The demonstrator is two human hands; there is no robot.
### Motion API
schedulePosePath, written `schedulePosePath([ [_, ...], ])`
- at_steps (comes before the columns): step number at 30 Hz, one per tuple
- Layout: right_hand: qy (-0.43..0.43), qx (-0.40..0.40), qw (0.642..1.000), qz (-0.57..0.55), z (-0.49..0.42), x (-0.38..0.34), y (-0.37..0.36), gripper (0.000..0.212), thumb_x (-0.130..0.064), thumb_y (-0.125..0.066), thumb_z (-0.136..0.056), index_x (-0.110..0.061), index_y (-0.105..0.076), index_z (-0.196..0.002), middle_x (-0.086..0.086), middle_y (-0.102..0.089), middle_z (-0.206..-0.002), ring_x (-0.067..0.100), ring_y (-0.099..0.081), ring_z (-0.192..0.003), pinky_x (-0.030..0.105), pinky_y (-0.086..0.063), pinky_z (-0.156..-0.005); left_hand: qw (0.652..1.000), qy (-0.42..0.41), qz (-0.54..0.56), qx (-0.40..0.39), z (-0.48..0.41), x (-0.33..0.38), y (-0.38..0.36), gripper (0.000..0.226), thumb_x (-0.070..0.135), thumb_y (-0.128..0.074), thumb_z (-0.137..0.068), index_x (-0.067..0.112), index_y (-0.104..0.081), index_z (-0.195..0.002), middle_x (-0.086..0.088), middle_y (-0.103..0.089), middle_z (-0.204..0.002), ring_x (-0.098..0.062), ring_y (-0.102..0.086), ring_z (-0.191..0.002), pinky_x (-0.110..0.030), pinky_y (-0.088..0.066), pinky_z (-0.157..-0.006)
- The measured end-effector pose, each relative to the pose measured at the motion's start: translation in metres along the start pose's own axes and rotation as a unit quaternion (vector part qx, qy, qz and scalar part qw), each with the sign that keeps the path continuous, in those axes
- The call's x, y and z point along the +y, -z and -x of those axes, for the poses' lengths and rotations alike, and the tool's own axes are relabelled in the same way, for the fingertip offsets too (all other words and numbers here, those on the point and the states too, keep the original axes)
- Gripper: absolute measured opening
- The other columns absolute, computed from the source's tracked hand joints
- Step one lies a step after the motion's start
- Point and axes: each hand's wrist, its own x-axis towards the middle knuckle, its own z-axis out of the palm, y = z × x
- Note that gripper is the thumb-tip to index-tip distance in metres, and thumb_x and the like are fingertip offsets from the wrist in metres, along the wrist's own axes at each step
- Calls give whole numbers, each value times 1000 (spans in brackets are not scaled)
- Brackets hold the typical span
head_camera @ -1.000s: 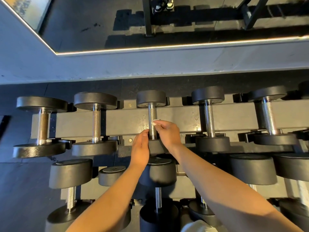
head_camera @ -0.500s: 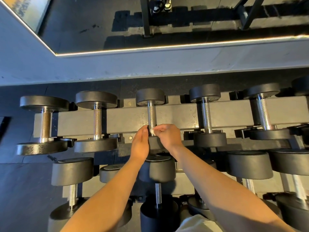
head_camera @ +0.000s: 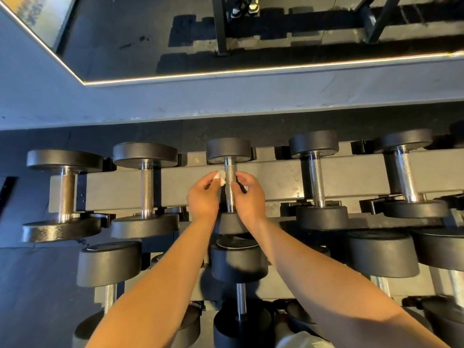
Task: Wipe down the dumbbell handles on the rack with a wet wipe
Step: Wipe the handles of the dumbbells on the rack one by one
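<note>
Since a second ago my hands have parted to either side of the bar, and the white wad that sat under my right hand now shows at my left. The dark rack [head_camera: 276, 182] runs across the view below a wall mirror [head_camera: 251, 33], with a row of black dumbbells on its top tier and more on the tier beneath. The middle dumbbell [head_camera: 228, 149] lies with its knurled steel handle [head_camera: 230, 182] pointing away from me. My left hand [head_camera: 202, 199] is just left of that handle, my right hand [head_camera: 249, 197] just right of it. My left fingers [head_camera: 209, 180] pinch the wet wipe [head_camera: 220, 178] against the handle's left side. My right fingers curl beside the bar; I cannot tell whether they hold anything.
</note>
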Motion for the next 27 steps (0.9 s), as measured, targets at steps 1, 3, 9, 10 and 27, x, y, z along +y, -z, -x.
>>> schedulePosePath([
  [1, 8, 6, 1000, 9, 0, 3, -4, 20, -23, -58, -100, -30, -62, -118, -9, -59, -118, 2, -57, -109, 14, -44, -93, 1000, 9, -4, 4, -7, 1, -4, 25, 20, -62, -100, 22, -72, -123, 8, -73, -114, -3, -66, -108, -28, -52, -101],
  [3, 26, 15, 999, 25, -1, 7, -8, 20, -23, -55, -101, -34, -61, -117, -11, -59, -114, 2, -58, -106, 18, -47, -95, 999, 32, 26, 2, -17, 3, -13, 21, 23, -60, -101, 21, -75, -115, 8, -75, -105, -4, -68, -100, -28, -54, -94],
  [9, 19, 5, 1000, 17, -6, 12, -2, 20, -24, -54, -102, -34, -63, -116, -15, -63, -111, -1, -61, -102, 17, -49, -91, 996, 20, 73, -49, -24, 5, -28, 24, 30, -57, -103, 15, -73, -110, 1, -75, -97, -7, -70, -89, -20, -56, -80],
  [10, 21, 7, 1000, 11, -7, 14, -1, 20, -25, -55, -101, -32, -64, -117, -14, -64, -112, -1, -61, -102, 18, -50, -91, 996, 11, 69, -49, -26, 4, -29, 19, 28, -60, -101, 18, -71, -114, 1, -74, -103, -8, -71, -94, -24, -57, -85],
  [27, 16, 4, 1000, 2, -7, 16, 2, 27, -19, -57, -101, -28, -65, -124, -13, -62, -116, -1, -60, -105, 12, -47, -91, 997, 11, 77, 20, -25, 7, -36, 8, 16, -70, -94, 19, -76, -98, 5, -77, -93, -5, -71, -90, -20, -56, -83],
])
